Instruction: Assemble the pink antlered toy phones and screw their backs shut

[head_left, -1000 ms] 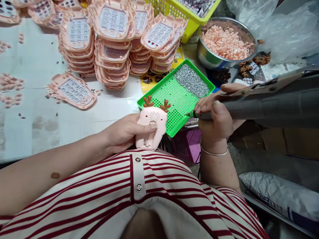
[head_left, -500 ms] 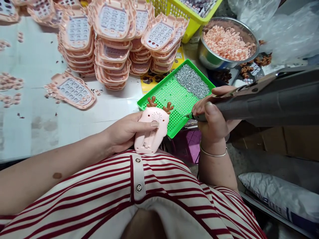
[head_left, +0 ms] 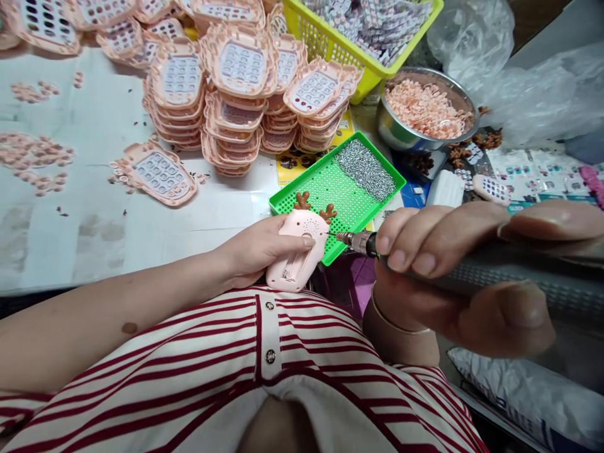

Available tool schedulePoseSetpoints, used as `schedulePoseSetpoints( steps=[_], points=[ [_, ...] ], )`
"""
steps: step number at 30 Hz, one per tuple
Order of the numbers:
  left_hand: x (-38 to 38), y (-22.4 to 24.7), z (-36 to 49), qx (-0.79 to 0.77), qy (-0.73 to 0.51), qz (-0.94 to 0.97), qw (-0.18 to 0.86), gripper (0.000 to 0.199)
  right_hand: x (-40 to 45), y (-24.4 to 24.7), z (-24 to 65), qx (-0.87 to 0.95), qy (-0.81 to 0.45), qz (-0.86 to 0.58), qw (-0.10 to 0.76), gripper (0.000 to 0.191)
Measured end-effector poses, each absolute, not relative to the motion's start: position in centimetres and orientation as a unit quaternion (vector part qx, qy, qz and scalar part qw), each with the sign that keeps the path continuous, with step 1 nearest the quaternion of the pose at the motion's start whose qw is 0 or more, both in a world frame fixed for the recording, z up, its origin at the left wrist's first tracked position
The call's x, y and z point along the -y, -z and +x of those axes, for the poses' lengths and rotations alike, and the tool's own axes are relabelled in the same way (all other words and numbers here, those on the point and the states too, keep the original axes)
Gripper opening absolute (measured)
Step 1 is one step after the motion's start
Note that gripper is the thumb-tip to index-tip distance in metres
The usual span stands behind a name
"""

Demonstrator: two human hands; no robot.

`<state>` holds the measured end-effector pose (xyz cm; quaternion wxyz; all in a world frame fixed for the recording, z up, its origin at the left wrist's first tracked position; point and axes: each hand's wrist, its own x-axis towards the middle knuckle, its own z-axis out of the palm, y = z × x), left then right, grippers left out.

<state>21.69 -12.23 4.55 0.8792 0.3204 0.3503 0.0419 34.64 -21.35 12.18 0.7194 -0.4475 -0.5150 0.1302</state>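
Note:
My left hand (head_left: 257,251) holds a pale pink toy phone (head_left: 295,267) with two brown antlers, back side up. Its thumb lies across the back, above a long battery recess, and the other fingers are hidden beneath. My right hand (head_left: 448,242) is wrapped around a grey electric screwdriver (head_left: 491,272). The thin bit points left at the phone's upper right edge; whether it touches cannot be told. Behind the phone, a green perforated tray (head_left: 349,211) carries a heap of small silver screws (head_left: 365,170).
Stacks of pink phone shells (head_left: 236,119) stand at the back, with one shell (head_left: 158,173) lying apart at left. A yellow basket (head_left: 325,38) and a metal bowl (head_left: 401,129) of pink parts are behind the tray. Clear plastic bags (head_left: 533,107) lie at right.
The screwdriver has swung nearer the camera, and its bit has moved from over the tray to the phone's edge. The camera view has shifted slightly; my left hand still holds the phone.

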Motion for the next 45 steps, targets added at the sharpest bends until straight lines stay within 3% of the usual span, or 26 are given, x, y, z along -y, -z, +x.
schedulePoseSetpoints(
  steps=[4, 8, 20, 27, 32, 45],
  points=[
    [12.1, -4.8, 21.5, -0.343, -0.028, 0.339, 0.875, 0.03, 20.4, -10.6, 35.5, 0.542, -0.135, -0.362, 0.746, 0.014],
    [11.9, -5.0, 21.6, -0.338, -0.017, 0.352, 0.873, 0.029, 19.7, -9.0, 36.3, 0.543, -0.198, -0.323, 0.749, 0.019],
    [11.5, -4.7, 22.1, -0.335, -0.005, 0.38, 0.862, 0.031, 18.6, -8.6, 37.1, 0.627, -0.289, -0.279, 0.667, 0.016],
    [11.4, -4.8, 22.1, -0.349, -0.011, 0.41, 0.843, 0.024, 19.9, -9.9, 38.0, 0.61, -0.192, -0.319, 0.699, 0.018],
    [11.7, -4.9, 22.1, -0.362, -0.01, 0.407, 0.839, 0.022, 19.3, -6.4, 40.4, 0.563, -0.088, -0.378, 0.73, 0.019],
    [11.9, -5.3, 22.1, -0.386, -0.01, 0.407, 0.828, 0.023, 19.6, -2.5, 41.7, 0.532, -0.143, -0.417, 0.723, 0.021]
  ],
)
